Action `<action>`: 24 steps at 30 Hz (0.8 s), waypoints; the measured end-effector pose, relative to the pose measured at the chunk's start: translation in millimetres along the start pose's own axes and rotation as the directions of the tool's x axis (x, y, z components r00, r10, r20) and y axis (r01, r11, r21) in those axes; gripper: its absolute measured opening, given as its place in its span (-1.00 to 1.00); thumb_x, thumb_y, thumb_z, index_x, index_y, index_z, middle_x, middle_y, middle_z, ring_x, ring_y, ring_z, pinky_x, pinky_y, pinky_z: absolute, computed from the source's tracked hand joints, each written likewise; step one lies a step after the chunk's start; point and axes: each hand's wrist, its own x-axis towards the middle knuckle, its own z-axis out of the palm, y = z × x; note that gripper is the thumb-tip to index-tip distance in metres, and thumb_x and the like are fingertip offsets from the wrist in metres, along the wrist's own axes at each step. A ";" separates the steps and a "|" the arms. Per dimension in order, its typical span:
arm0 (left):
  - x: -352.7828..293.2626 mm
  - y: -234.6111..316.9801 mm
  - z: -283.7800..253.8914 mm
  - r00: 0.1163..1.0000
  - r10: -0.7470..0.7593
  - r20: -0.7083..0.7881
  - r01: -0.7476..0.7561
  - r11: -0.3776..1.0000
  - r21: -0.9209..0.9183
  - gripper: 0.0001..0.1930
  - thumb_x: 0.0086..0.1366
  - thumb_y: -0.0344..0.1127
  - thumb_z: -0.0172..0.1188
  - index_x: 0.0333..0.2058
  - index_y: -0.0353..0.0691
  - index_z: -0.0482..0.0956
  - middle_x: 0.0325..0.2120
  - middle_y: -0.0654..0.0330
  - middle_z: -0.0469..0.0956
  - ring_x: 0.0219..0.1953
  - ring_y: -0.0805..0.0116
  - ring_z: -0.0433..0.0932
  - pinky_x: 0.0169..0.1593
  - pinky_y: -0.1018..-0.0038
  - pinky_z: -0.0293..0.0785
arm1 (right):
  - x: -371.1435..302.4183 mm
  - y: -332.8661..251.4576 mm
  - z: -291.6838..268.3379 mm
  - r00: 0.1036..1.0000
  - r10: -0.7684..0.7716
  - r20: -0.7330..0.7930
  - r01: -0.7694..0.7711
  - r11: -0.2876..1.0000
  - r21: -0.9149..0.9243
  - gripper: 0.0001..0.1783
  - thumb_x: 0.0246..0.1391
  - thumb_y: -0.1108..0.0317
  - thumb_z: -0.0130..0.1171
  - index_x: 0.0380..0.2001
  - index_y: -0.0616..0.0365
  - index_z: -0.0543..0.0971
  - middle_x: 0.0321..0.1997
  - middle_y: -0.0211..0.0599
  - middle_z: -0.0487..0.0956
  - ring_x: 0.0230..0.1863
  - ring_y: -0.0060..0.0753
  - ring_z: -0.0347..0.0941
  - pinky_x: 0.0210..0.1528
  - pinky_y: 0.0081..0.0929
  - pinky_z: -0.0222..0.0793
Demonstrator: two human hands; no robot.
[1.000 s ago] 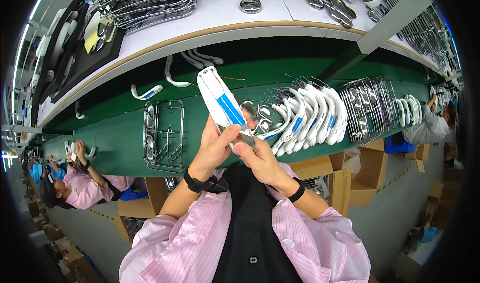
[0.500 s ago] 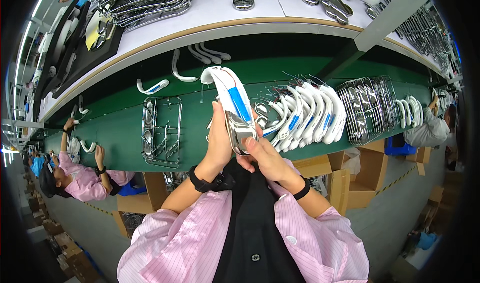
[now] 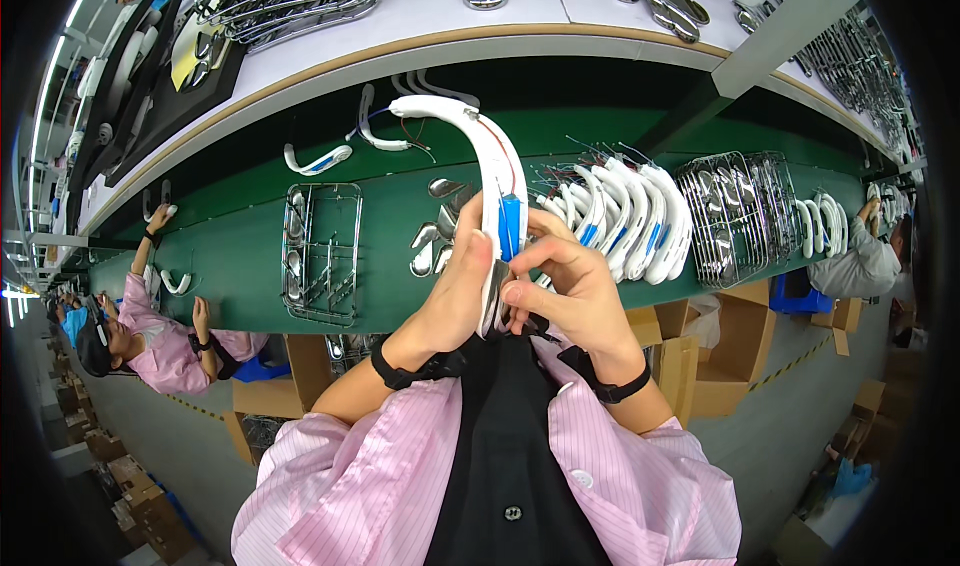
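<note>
- While the white curved part (image 3: 503,161) is held upright before my chest, over the near side of the green table (image 3: 390,211), its arched top bends to the left.
- A red wire (image 3: 514,171) runs along the part's open channel, above a blue strip (image 3: 510,224).
- A chrome cover (image 3: 494,294) sits at the lower end of the part, between my hands.
- My left hand (image 3: 452,291): fingers closed around the lower end, thumb along its left side.
- My right hand (image 3: 582,284): fingers bent and narrow at the right edge of the cover; I cannot tell whether they grip it.
- Loose chrome pieces (image 3: 424,256) lie on the table, just beyond my left hand.
- A chrome wire rack (image 3: 357,251) lies to the left.
- A row of white curved parts (image 3: 648,226) lies to the right; a second wire rack (image 3: 735,216) adjoins it.
- A white shelf (image 3: 540,4) spans above the far side of the table, carrying more chrome items.
</note>
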 end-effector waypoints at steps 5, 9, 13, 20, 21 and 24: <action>-2.8 8.1 -2.8 0.995 -0.057 0.087 0.061 0.997 -0.048 -0.31 0.44 0.14 -0.30 0.31 -0.25 -0.15 -0.20 0.09 0.40 -0.56 0.53 0.44 -0.56 0.64 0.45 | -5.1 5.1 1.2 0.990 0.141 0.007 -0.141 0.979 0.151 -0.87 -0.05 0.68 0.25 -0.38 0.41 0.53 0.10 -0.14 0.31 -0.31 -0.38 0.57 -0.46 -0.54 0.63; -0.6 7.1 -10.0 0.981 -0.086 0.172 0.105 0.989 -0.103 -0.32 0.45 0.11 -0.30 0.31 -0.27 -0.11 -0.23 0.14 0.40 -0.57 0.53 0.44 -0.56 0.64 0.45 | -5.7 7.1 5.7 0.991 0.130 -0.030 -0.124 0.980 0.159 -0.93 0.02 0.69 0.18 -0.40 0.43 0.49 -0.23 -0.15 0.44 -0.51 -0.23 0.59 -0.49 -0.39 0.66; 1.8 5.2 -11.5 0.975 -0.124 0.183 0.148 0.981 -0.124 -0.37 0.45 0.12 -0.31 0.28 -0.23 -0.05 -0.36 0.13 0.41 -0.63 0.47 0.46 -0.60 0.62 0.45 | -5.0 7.7 7.1 0.990 0.130 -0.047 -0.120 0.980 0.160 -0.93 0.03 0.68 0.18 -0.41 0.43 0.49 -0.27 -0.17 0.46 -0.53 -0.21 0.60 -0.51 -0.35 0.67; 4.1 -2.8 -19.2 0.964 -0.162 0.212 0.205 0.959 -0.198 -0.42 0.44 0.11 -0.28 0.23 -0.20 0.01 -0.46 0.08 0.42 -0.69 0.40 0.46 -0.66 0.58 0.42 | -5.5 12.5 5.6 0.985 0.164 -0.045 -0.155 0.973 0.171 -0.94 0.05 0.65 0.18 -0.41 0.40 0.49 -0.38 -0.13 0.52 -0.52 -0.21 0.61 -0.47 -0.25 0.67; 4.2 -3.3 -20.1 0.964 -0.162 0.213 0.205 0.958 -0.199 -0.42 0.44 0.11 -0.28 0.23 -0.20 0.01 -0.46 0.08 0.42 -0.69 0.40 0.46 -0.66 0.58 0.42 | -5.8 13.2 5.7 0.985 0.169 -0.042 -0.157 0.967 0.202 -0.94 0.05 0.65 0.18 -0.40 0.39 0.49 -0.42 -0.12 0.53 -0.52 -0.22 0.61 -0.46 -0.23 0.67; 4.5 -5.0 -23.8 0.959 -0.159 0.234 0.210 0.954 -0.213 -0.43 0.45 0.09 -0.28 0.24 -0.20 0.00 -0.44 0.08 0.42 -0.69 0.40 0.46 -0.66 0.59 0.42 | -4.5 15.2 7.3 0.983 0.176 -0.049 -0.162 0.965 0.207 -0.94 0.06 0.65 0.18 -0.40 0.38 0.49 -0.43 -0.10 0.55 -0.52 -0.23 0.61 -0.46 -0.22 0.67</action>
